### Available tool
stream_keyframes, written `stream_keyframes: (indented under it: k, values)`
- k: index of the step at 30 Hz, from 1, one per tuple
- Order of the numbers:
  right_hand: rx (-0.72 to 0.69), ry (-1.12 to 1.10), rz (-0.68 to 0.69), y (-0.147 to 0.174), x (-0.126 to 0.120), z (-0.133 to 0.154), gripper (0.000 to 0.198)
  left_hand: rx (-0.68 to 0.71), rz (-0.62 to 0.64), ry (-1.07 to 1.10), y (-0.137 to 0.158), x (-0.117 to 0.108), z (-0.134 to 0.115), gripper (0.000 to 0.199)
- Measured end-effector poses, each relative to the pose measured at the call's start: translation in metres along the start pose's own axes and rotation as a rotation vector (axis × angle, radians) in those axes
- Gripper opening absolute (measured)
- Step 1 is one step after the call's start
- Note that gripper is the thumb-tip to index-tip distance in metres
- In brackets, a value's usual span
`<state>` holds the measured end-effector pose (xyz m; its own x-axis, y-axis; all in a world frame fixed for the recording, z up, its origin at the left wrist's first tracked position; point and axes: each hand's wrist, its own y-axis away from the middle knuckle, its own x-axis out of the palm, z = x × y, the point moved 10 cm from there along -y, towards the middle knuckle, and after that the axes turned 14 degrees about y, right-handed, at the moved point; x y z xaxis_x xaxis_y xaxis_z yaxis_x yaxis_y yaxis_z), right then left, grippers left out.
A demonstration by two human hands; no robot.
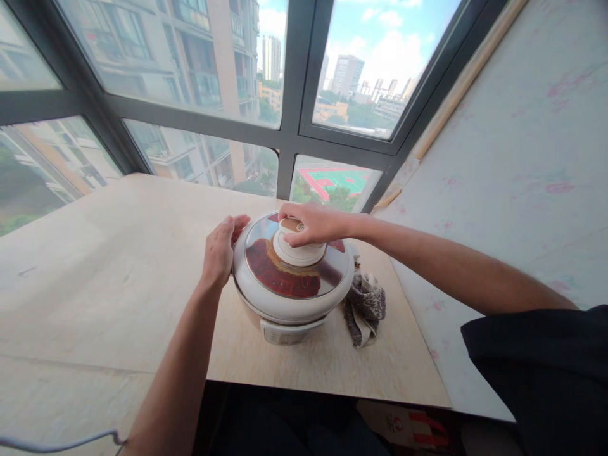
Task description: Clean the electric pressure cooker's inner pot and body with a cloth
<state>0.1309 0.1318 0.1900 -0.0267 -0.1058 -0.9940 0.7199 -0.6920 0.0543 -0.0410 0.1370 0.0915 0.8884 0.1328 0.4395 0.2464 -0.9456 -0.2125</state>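
Pot [285, 333] upright on wooden tabletop [118, 272], near the front edge, lid [282, 278] on. Right hand [317, 224] over the top, fingers curled round the lid's knob [300, 254], holding it. Left hand [220, 252] at the pot's left side, fingers close together, tips partly hidden behind the rim; can't tell if they grip. Crumpled cloth [365, 305] just beside the pot, right side. Patterned wall [513, 190] further right. Window frame [287, 136] behind, buildings [346, 75] outside.
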Motion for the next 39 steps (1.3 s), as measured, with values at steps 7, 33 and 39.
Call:
stream_keyframes:
  k: [7,33,39]
  values:
    - [0.012,0.161,-0.018,-0.003,0.008,0.007,0.045,0.000,0.032,-0.097,0.004,0.004,-0.001,0.072]
    - [0.311,0.203,-0.036,0.001,0.015,0.003,0.048,-0.040,0.054,-0.253,0.001,0.007,-0.008,0.058]
    - [0.331,0.236,-0.028,0.004,0.015,0.006,0.049,0.006,0.058,-0.255,-0.001,0.010,-0.007,0.054]
